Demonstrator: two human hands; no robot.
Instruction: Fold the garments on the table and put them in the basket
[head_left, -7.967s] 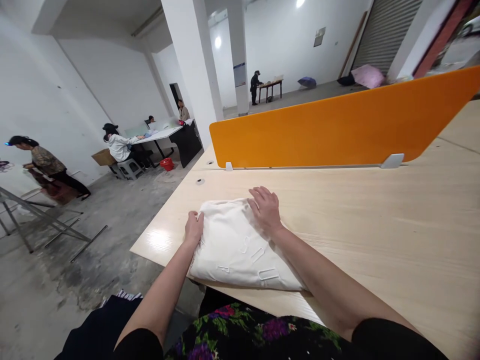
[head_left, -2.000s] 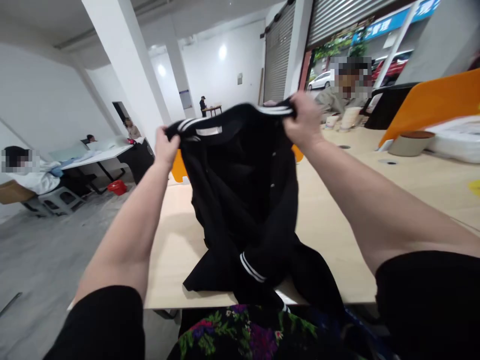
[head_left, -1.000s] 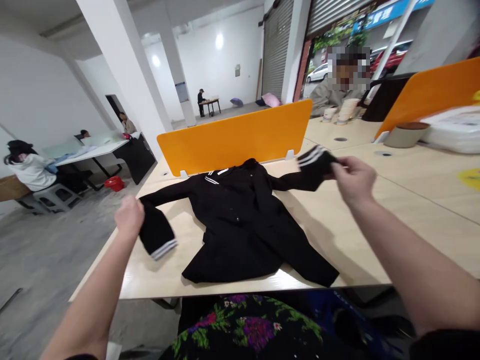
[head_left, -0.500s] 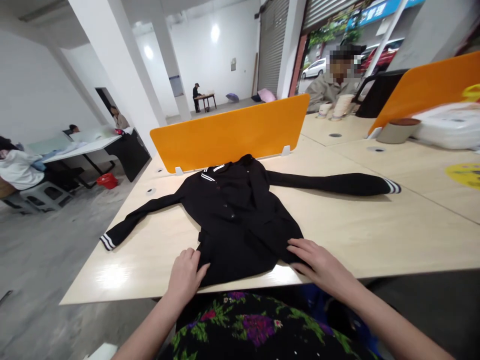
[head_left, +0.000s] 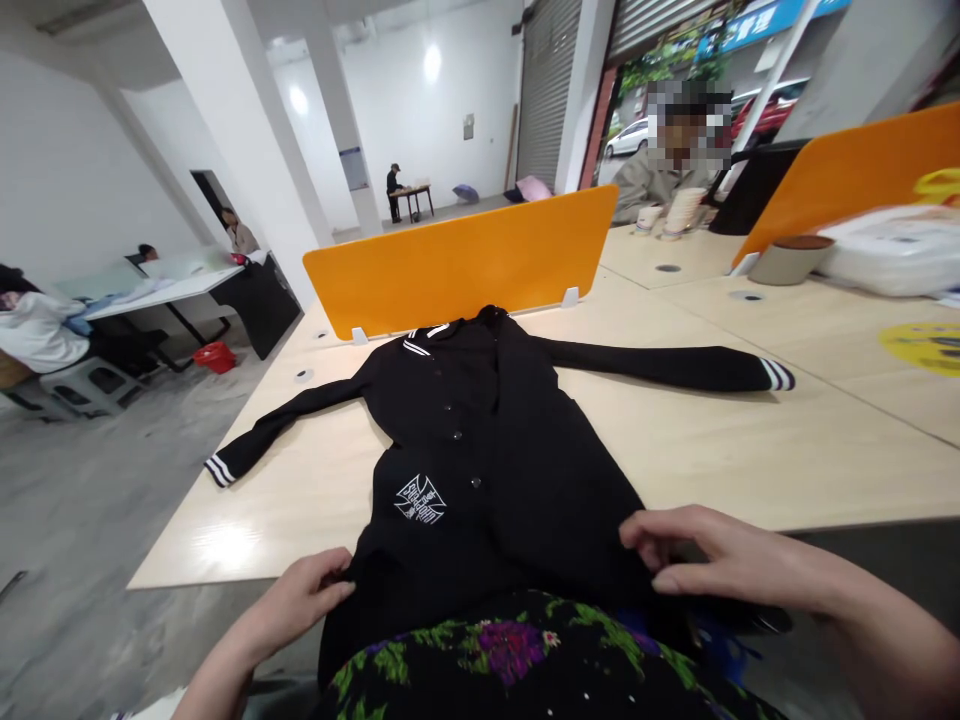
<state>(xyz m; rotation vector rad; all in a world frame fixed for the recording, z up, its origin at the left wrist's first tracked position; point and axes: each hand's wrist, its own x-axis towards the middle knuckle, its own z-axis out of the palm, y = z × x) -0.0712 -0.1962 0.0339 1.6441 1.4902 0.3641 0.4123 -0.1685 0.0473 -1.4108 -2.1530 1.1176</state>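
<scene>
A black cardigan-style jacket lies front up on the table, its collar toward the orange divider and its sleeves stretched out to both sides. White stripes mark the cuffs and collar, buttons run down the front, and a white cross-shaped emblem shows low on one side. My left hand pinches the jacket's lower left edge just off the table's front. At the lower right edge, my right hand has its fingers closed on the cloth. The hem hangs past the table edge against my flowered clothing.
An orange divider stands behind the jacket on the pale table. To the right are a round pot, a white plastic bag and paper cups. A person sits beyond the divider.
Both hands have drawn the hem toward me and apart, over the table edge. The lower jacket is now spread out, and its emblem and more buttons have come into view.
</scene>
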